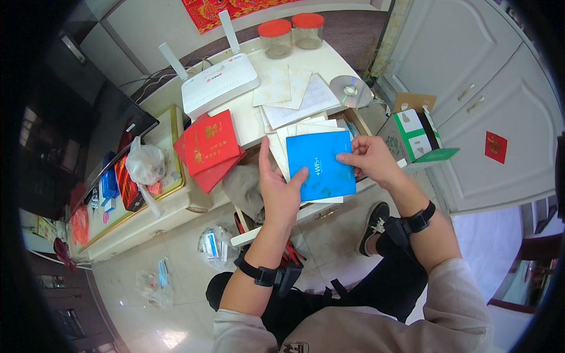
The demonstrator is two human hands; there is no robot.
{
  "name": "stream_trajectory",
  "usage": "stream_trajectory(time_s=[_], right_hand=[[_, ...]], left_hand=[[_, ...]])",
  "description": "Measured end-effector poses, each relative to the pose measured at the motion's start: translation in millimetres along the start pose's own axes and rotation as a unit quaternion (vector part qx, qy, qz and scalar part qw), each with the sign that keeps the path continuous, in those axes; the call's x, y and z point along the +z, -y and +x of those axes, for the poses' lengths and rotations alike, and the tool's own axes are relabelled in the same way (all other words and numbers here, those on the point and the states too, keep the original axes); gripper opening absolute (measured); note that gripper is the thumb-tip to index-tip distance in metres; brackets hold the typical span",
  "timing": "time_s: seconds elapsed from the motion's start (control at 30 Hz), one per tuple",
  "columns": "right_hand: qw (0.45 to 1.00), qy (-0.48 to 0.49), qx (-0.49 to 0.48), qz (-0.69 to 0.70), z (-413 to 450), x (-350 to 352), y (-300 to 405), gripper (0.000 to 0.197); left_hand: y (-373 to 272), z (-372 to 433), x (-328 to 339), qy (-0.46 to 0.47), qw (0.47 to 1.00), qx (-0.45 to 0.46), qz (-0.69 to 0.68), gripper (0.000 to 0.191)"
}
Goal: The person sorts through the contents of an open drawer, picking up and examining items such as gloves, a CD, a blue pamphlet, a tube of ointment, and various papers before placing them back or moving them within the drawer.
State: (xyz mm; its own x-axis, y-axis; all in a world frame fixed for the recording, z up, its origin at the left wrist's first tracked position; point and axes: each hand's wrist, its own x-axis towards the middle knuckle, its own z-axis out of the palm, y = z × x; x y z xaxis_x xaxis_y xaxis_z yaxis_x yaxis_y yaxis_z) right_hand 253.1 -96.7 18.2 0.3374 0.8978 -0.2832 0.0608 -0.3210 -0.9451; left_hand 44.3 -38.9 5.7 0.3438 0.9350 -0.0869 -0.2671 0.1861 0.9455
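Observation:
A flat blue packet (320,176) with white lettering and dark smudges is held above an open drawer (371,183). My left hand (282,187) supports it and several pale papers (278,152) at the left, thumb on the packet's face. At its right edge, my right hand (368,156) pinches the packet between thumb and fingers. The packet covers most of the papers and part of the drawer. Grey cloth (240,187) lies in the drawer's left end. Red booklets (212,141) with gold print are stacked on the white cabinet (254,121) left of my hands.
Behind are a white router (220,84), red-lidded jars (276,39), loose papers (304,101) and a disc (351,91). An open green-and-white box (412,130) stands right. A television (84,119) and plastic bag (145,161) are left. Bagged items (216,247) lie on the floor.

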Motion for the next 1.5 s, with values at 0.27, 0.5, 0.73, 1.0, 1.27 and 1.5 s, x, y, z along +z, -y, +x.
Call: stream_trajectory(time_s=[0.27,0.5,0.73,1.0,1.27,1.5], right_hand=[[0.984,0.011,-0.042,0.171,-11,3,-11,0.012],[0.966,0.021,-0.012,0.256,-25,11,-7,0.009],[0.958,0.061,-0.027,0.277,-33,15,-5,0.007],[0.945,0.117,-0.019,0.306,-37,10,-4,0.019],[0.974,-0.027,-0.213,0.078,-37,12,-8,0.042],[0.825,-0.206,-0.457,-0.26,-46,21,4,0.038]], left_hand=[[14,-4,-15,0.035,0.984,-0.073,-0.161,0.029],[3,-14,-18,0.07,0.973,-0.069,-0.208,0.032],[1,-13,-20,0.028,0.989,-0.044,-0.138,0.038],[-6,-11,-23,0.02,0.995,-0.013,-0.102,0.037],[-9,-10,-25,0.016,0.997,-0.005,-0.077,0.036],[-8,-11,-26,-0.007,0.998,0.005,-0.061,0.037]])
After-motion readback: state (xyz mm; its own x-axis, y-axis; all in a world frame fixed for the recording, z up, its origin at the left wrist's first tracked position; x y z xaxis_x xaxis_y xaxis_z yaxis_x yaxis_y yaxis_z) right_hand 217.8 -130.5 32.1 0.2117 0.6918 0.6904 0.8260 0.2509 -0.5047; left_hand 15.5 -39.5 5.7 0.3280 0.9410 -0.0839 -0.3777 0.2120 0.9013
